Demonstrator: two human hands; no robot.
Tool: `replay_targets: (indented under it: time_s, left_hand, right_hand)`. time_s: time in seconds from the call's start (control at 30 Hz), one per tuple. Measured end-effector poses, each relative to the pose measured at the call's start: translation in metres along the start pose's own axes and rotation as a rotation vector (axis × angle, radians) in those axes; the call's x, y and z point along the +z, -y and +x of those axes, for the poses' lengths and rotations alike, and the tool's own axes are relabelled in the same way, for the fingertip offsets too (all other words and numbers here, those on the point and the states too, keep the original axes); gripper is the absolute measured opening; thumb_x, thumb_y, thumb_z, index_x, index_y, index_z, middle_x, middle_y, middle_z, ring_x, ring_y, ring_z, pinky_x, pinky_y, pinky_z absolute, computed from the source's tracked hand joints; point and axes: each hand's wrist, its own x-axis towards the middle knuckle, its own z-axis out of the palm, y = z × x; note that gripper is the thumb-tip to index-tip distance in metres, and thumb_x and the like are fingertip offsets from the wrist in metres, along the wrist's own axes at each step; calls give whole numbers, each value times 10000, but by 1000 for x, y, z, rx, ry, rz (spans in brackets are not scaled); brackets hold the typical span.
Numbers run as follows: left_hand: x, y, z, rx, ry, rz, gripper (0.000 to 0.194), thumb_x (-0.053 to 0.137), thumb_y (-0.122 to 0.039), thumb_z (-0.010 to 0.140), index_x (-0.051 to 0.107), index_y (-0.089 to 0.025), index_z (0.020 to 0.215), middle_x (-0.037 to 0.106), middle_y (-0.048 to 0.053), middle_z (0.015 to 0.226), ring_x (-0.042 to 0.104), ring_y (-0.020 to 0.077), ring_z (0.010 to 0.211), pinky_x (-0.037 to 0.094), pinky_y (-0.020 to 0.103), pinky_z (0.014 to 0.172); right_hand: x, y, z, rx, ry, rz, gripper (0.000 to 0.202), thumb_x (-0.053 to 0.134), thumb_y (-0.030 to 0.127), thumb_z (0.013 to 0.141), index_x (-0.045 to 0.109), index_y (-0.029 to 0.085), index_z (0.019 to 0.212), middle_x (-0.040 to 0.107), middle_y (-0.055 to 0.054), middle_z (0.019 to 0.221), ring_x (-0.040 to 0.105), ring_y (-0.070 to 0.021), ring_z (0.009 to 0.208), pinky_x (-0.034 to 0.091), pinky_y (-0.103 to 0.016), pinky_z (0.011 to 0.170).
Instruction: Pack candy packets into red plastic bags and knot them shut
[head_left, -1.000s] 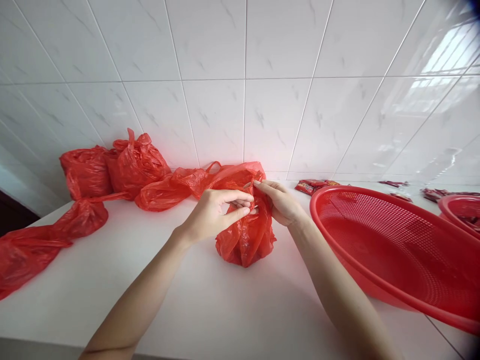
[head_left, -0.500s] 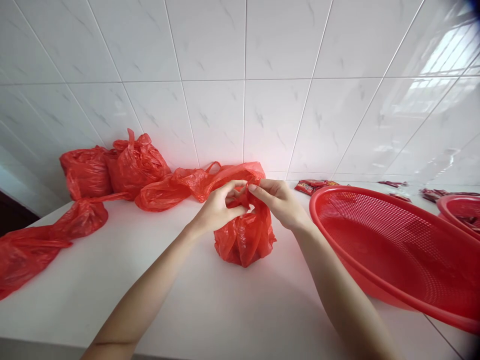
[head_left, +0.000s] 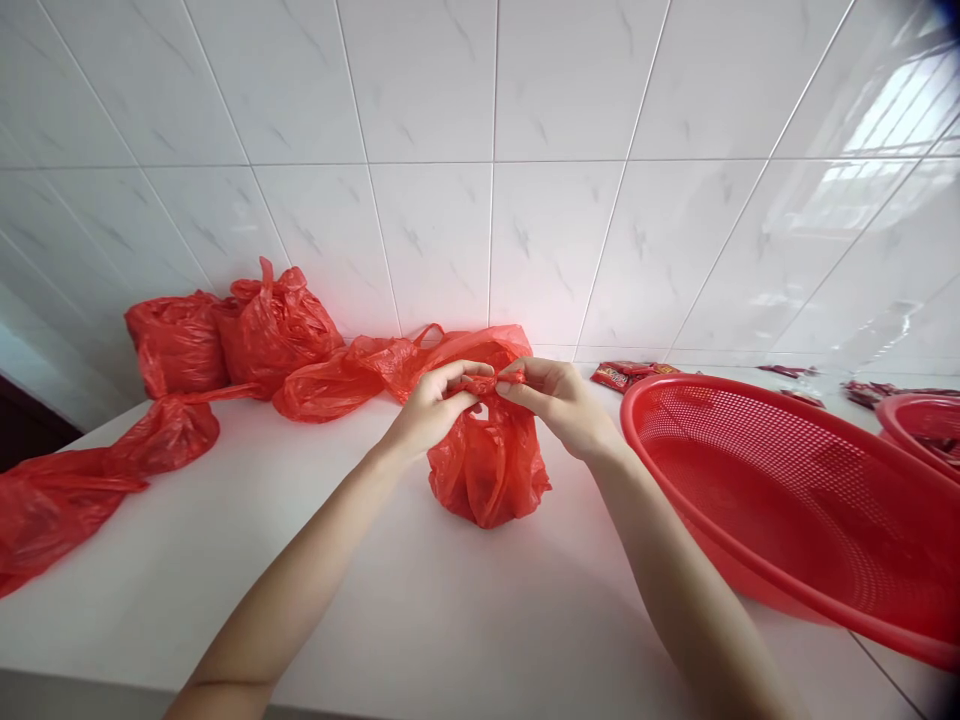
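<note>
A filled red plastic bag [head_left: 489, 475] rests on the white table [head_left: 420, 610], its top gathered up between my hands. My left hand [head_left: 435, 405] pinches one handle of it, and my right hand [head_left: 555, 400] pinches the other. The two handles cross in a twist or knot between my fingertips, with a small gap below it. Right behind my hands, loose red bags [head_left: 360, 370] lie along the wall.
Two full red bags [head_left: 277, 325] stand at the back left; another crumpled red bag [head_left: 60, 500] lies at the left edge. A large red basket [head_left: 750, 480] is on the right, a second basket [head_left: 922, 420] beyond. Small red packets [head_left: 626, 374] lie by the tiled wall.
My left hand has drawn slightly left and its fingers have closed in. The handle ends are now pulled out sideways, and the twist between my hands looks tighter.
</note>
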Motion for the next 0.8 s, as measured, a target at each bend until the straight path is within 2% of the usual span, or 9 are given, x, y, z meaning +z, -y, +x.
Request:
replay_targets:
  time_s: [0.07,0.2,0.3,0.43,0.6,0.8]
  left_hand:
    - [-4,-2,1,-58,30,-152,317,648,-164,782,686,-223,1092,696,45,1021,653,157,804,526,329,804]
    - [-10,-4,4,-138,74,-358,298,695,-167,745,702,-213,1039,664,23,899,631,145,754,496,285,694]
    - [-12,-3,6,-165,42,-405,236,738,-222,754,727,-193,988,657,26,900,603,120,735,463,252,660]
    - [-16,3,11,-189,11,-389,276,806,-227,710,736,-178,972,661,23,897,606,117,779,453,239,706]
    - [-27,18,21,-218,-115,-415,314,834,-212,663,724,-170,953,663,12,851,612,111,761,448,231,696]
    - [-47,51,37,-262,-254,-350,368,848,-213,609,708,-173,948,660,3,803,614,106,710,460,236,674]
  right_hand:
    - [-3,-2,1,9,-9,-17,182,642,349,875,642,181,804,653,-8,809,580,-134,731,443,-262,672]
    - [-8,-6,5,18,-42,-51,177,645,349,864,661,180,816,668,-15,835,584,-141,749,448,-270,682]
    - [-11,-9,7,15,-95,-80,172,671,344,836,659,177,797,674,-20,838,593,-152,781,456,-282,717]
    - [-16,-10,9,-2,-134,-146,148,693,316,807,687,168,813,685,-25,825,601,-163,792,458,-296,736]
    - [-21,-7,6,-11,-41,-234,125,690,288,802,727,176,842,713,-37,894,631,-189,846,484,-321,777]
    - [-23,1,0,6,71,-391,44,678,210,779,708,181,791,700,-30,931,626,-185,878,484,-333,826]
